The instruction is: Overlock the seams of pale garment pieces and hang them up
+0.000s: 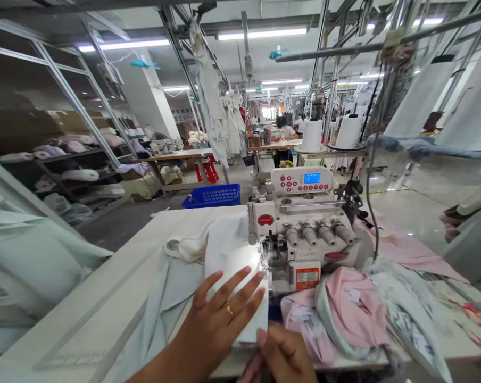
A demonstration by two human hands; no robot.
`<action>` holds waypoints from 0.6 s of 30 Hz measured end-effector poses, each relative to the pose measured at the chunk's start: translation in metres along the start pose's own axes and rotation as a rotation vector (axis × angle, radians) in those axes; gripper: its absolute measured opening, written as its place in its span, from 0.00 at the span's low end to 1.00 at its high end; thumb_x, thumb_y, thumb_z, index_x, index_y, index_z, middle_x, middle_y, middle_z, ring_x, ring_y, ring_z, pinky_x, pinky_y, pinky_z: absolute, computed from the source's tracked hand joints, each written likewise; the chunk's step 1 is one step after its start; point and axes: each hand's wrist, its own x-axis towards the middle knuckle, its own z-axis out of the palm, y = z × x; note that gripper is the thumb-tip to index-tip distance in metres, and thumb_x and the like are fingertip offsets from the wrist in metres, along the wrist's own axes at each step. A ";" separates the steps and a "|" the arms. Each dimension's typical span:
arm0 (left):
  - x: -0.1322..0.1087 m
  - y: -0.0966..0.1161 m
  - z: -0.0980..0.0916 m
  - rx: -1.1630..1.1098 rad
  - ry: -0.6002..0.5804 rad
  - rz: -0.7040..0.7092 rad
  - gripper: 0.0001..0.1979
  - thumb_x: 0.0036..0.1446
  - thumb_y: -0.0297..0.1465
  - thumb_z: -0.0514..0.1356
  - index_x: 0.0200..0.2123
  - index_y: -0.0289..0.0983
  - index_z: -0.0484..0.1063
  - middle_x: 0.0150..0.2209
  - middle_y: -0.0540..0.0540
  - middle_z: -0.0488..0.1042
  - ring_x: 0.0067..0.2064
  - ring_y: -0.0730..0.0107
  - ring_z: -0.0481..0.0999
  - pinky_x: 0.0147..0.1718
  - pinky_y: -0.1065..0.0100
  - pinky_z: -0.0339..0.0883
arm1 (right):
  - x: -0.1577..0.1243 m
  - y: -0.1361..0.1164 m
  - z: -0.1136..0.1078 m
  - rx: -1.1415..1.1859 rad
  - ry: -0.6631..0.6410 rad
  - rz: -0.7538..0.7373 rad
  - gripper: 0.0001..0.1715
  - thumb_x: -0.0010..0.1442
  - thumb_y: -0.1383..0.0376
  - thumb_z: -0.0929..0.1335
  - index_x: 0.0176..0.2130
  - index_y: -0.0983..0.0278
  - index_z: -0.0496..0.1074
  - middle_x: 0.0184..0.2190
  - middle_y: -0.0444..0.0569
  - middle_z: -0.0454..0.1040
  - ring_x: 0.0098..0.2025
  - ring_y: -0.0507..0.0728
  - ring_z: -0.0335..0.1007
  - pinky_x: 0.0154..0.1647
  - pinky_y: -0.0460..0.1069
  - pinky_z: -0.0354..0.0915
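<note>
Your left hand (220,319) lies open, fingers spread, pressing the white cloth (232,255) onto the counter (105,282) right at the needle of the sewing machine (304,223). Your right hand (280,355) curls at the cloth's near edge; whether it grips, you can't tell. The heap of pink and printed fabric (352,314) at right looks yet to be sewn.

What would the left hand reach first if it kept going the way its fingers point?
The left hand lies on white cloth; going straight on, it would probably meet the sewing machine near the needle, though depth is hard to judge.
</note>
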 end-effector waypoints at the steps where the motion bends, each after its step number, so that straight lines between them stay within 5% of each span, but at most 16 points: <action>1: 0.002 -0.004 -0.001 -0.014 -0.011 0.045 0.18 0.67 0.27 0.54 0.57 0.40 0.73 0.61 0.49 0.72 0.67 0.66 0.60 0.71 0.58 0.34 | 0.007 -0.007 -0.002 0.016 0.002 -0.010 0.34 0.65 0.38 0.64 0.32 0.66 0.73 0.18 0.51 0.78 0.17 0.54 0.74 0.18 0.43 0.66; 5: -0.006 -0.016 0.000 -0.135 -0.098 0.132 0.21 0.67 0.21 0.49 0.58 0.37 0.71 0.58 0.49 0.75 0.65 0.70 0.65 0.69 0.63 0.45 | 0.031 -0.027 -0.010 -0.006 0.040 -0.027 0.35 0.60 0.37 0.68 0.26 0.66 0.71 0.16 0.46 0.74 0.16 0.51 0.71 0.19 0.40 0.65; 11: 0.013 -0.047 0.007 -0.443 -0.258 -0.091 0.31 0.56 0.15 0.46 0.56 0.43 0.72 0.57 0.52 0.76 0.60 0.72 0.72 0.59 0.66 0.65 | 0.028 -0.018 -0.013 -0.004 0.119 0.005 0.36 0.59 0.38 0.69 0.31 0.69 0.79 0.21 0.50 0.77 0.20 0.51 0.74 0.19 0.39 0.65; 18: 0.058 -0.098 0.053 -0.469 -0.340 -0.273 0.30 0.47 0.13 0.47 0.44 0.41 0.80 0.44 0.48 0.82 0.51 0.66 0.78 0.54 0.61 0.69 | 0.007 0.012 0.001 -0.159 -0.003 0.126 0.48 0.56 0.29 0.62 0.32 0.70 0.80 0.19 0.53 0.77 0.19 0.53 0.75 0.18 0.39 0.64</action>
